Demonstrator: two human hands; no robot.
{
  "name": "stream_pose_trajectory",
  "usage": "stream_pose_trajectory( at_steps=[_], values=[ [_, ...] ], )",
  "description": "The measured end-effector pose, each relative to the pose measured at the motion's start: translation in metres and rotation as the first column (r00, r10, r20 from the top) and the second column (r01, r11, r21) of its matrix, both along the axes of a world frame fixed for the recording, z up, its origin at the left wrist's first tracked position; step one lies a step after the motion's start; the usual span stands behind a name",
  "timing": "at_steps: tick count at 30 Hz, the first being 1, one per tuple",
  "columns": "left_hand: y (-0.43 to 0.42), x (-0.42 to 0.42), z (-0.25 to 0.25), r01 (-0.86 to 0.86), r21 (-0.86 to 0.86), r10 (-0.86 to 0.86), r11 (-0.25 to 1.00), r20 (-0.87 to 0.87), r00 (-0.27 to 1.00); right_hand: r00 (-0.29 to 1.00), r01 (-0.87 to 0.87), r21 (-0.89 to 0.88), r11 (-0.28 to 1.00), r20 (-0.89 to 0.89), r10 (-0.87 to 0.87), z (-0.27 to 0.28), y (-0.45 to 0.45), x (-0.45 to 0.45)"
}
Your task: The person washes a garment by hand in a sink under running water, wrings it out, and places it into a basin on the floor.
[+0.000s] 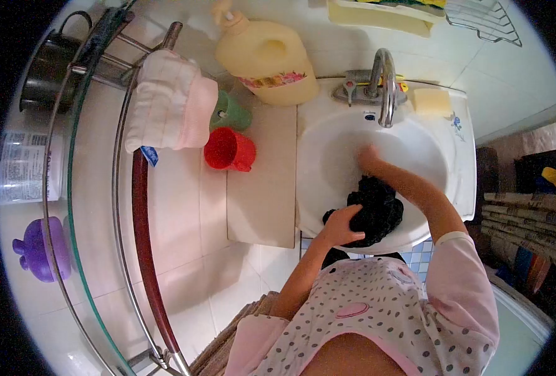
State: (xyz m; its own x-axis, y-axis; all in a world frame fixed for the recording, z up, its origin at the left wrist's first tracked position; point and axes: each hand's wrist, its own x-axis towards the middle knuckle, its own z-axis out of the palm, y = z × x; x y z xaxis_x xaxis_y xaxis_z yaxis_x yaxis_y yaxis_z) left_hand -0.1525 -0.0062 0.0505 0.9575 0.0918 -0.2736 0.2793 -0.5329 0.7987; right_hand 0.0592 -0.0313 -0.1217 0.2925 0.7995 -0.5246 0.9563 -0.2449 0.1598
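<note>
A bunched black cloth (375, 213) lies at the front of the white sink basin (431, 160). My left hand (343, 227) has its fingers closed on the cloth's left side, near the front rim. Beyond the cloth, my right hand (370, 156) is inside the bowl, blurred by motion, so its fingers cannot be made out. The curved metal faucet (385, 88) arches over the back of the basin, a little past my right hand. On the back right corner of the sink sits a pale yellow block (432, 101) that looks like bar soap.
Left of the sink, a ledge (262, 207) bears a red cup (229, 150), a green cup (233, 113) and a large cream pump bottle (268, 59). A rack with metal rails (143, 244) and a hanging pinkish-white cloth (171, 103) runs along the left. Folded fabrics (528, 225) lie at right.
</note>
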Motion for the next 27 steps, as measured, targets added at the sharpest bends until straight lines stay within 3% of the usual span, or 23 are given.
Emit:
stream_pose_trajectory(
  at_steps=[5, 8, 10, 14, 16, 17, 19, 20, 21, 22, 24, 25, 27],
  values=[
    [0.002, 0.000, -0.003, 0.004, -0.011, -0.004, 1.000, 0.011, 1.000, 0.986, 0.010, -0.023, 1.000, -0.167, -0.013, 0.035, -0.001, -0.006],
    [-0.001, -0.003, -0.010, 0.007, 0.020, -0.008, 1.000, 0.020, 1.000, 0.990, -0.013, 0.083, 0.996, -0.140, 0.025, 0.035, -0.019, 0.002],
    [-0.001, -0.003, -0.010, 0.012, 0.035, -0.012, 0.999, 0.012, 1.000, 0.951, 0.139, 0.286, 0.948, -0.307, -0.047, 0.048, -0.027, 0.007],
    [-0.001, -0.001, -0.010, 0.018, 0.016, -0.018, 1.000, -0.004, 1.000, 0.930, 0.231, 0.103, 0.967, -0.317, -0.189, 0.101, -0.038, 0.012],
    [0.000, 0.000, -0.009, 0.026, 0.017, -0.026, 1.000, -0.001, 1.000, 0.962, 0.097, 0.507, 0.857, -0.267, 0.049, 0.109, -0.058, 0.018],
    [0.000, 0.001, -0.009, 0.023, 0.002, -0.023, 1.000, -0.019, 1.000, 0.964, 0.098, 0.505, 0.858, -0.264, 0.045, 0.116, -0.066, 0.020],
    [0.000, 0.002, -0.008, 0.022, -0.012, -0.022, 1.000, -0.034, 0.999, 0.839, 0.470, 0.562, 0.680, -0.523, -0.147, 0.140, -0.082, 0.021],
    [-0.001, 0.002, -0.008, 0.001, -0.007, -0.001, 1.000, -0.026, 1.000, 0.839, 0.507, 0.625, 0.594, -0.516, -0.173, 0.141, -0.093, 0.026],
    [-0.001, 0.002, -0.008, -0.019, -0.003, 0.019, 1.000, -0.015, 1.000, 0.838, 0.534, 0.683, 0.499, -0.508, -0.201, 0.142, -0.104, 0.031],
    [-0.001, 0.003, -0.008, -0.010, -0.007, 0.010, 1.000, -0.009, 1.000, 0.839, 0.533, 0.684, 0.497, -0.502, -0.210, 0.154, -0.114, 0.034],
    [0.000, 0.003, -0.007, -0.012, 0.022, 0.012, 1.000, -0.017, 1.000, 0.803, 0.553, 0.785, 0.278, -0.414, -0.428, 0.177, -0.137, 0.038],
    [0.000, 0.004, -0.006, -0.003, 0.017, 0.004, 1.000, -0.013, 1.000, 0.801, 0.525, 0.815, 0.243, -0.378, -0.463, 0.179, -0.148, 0.043],
    [0.000, 0.004, -0.003, -0.015, 0.009, 0.016, 1.000, -0.067, 0.998, 0.761, 0.466, 0.831, 0.304, -0.200, -0.617, 0.175, -0.164, 0.052]
  ],
)
